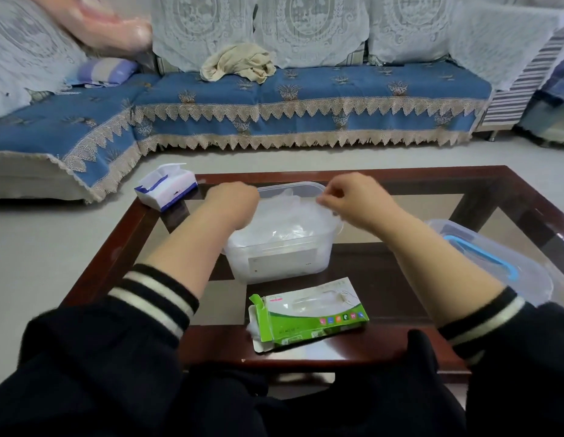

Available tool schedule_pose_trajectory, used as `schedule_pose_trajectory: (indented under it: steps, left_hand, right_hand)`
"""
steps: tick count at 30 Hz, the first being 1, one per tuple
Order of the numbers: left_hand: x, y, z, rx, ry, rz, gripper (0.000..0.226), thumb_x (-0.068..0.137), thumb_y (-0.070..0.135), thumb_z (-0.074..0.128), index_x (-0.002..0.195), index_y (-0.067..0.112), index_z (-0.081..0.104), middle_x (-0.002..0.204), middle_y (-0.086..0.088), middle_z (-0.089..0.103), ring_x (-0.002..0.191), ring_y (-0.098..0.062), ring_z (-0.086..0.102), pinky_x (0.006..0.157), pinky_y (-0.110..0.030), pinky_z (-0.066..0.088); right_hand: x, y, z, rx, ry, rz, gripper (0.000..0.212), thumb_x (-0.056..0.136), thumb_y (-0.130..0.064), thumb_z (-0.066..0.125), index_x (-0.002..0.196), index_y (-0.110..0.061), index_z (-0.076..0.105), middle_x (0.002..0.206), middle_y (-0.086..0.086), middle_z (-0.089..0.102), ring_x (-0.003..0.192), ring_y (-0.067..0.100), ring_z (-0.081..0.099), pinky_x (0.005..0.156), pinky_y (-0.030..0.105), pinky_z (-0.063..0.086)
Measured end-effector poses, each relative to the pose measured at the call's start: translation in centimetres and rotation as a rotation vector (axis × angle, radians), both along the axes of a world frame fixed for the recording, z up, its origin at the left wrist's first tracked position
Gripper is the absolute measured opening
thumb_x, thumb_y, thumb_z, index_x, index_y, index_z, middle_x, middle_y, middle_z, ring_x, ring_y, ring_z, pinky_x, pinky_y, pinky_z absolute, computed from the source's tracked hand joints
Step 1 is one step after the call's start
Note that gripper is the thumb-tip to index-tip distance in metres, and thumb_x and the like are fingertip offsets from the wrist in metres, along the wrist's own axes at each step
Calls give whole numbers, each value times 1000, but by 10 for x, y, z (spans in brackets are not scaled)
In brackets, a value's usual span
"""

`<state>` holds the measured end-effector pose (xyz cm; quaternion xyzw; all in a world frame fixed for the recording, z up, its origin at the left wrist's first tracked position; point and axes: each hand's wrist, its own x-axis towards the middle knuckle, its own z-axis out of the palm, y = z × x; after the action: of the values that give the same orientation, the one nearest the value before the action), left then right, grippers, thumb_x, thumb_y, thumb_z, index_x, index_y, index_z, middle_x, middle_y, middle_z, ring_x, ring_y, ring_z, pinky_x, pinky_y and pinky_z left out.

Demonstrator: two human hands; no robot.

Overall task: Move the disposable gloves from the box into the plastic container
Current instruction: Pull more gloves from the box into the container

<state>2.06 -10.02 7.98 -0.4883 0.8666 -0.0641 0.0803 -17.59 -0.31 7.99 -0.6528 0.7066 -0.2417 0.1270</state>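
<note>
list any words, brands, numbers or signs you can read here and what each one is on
None can be read.
Glove box: pink logo, a row of small coloured icons and lines of print, all too blurred.
White label on the plastic container: small dark marks, too small to read.
Tissue pack: blue and white with a tiny dark mark, unreadable.
Container lid: no text visible.

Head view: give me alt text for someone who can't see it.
Both hands, left hand and right hand, tuck clear gloves into a plastic container on a glass-topped table. A flattened green glove box lies nearer; the lid sits right.
</note>
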Motion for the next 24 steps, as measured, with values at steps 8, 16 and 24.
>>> schedule_pose_trajectory:
  steps: [8, 16, 24]
  left_hand:
    - [13, 109, -61, 477, 283, -38, 39, 83, 42, 67, 117, 22, 60, 115, 0, 63, 103, -18, 57, 82, -30, 45]
    - [15, 125, -132, 532, 316, 44, 79, 84, 51, 64, 149, 37, 21, 155, 1, 20, 141, -24, 16, 113, -42, 25]
    - [15, 118, -135, 549, 420, 114, 70, 79, 46, 72, 140, 44, 37, 148, 7, 29, 137, -20, 20, 108, -43, 29]
  right_hand:
    - [40, 40, -111, 401, -10, 316, 26, 80, -31, 74, 104, -24, 70, 103, -7, 65, 95, 7, 57, 83, 25, 45]
    - [46, 48, -123, 211, 86, 239, 18, 84, -31, 68, 96, -17, 71, 97, -2, 59, 97, 16, 54, 77, 27, 41]
    - [52, 59, -122, 65, 237, 146, 14, 92, -33, 56, 96, -26, 67, 103, -6, 60, 89, 22, 62, 69, 34, 47]
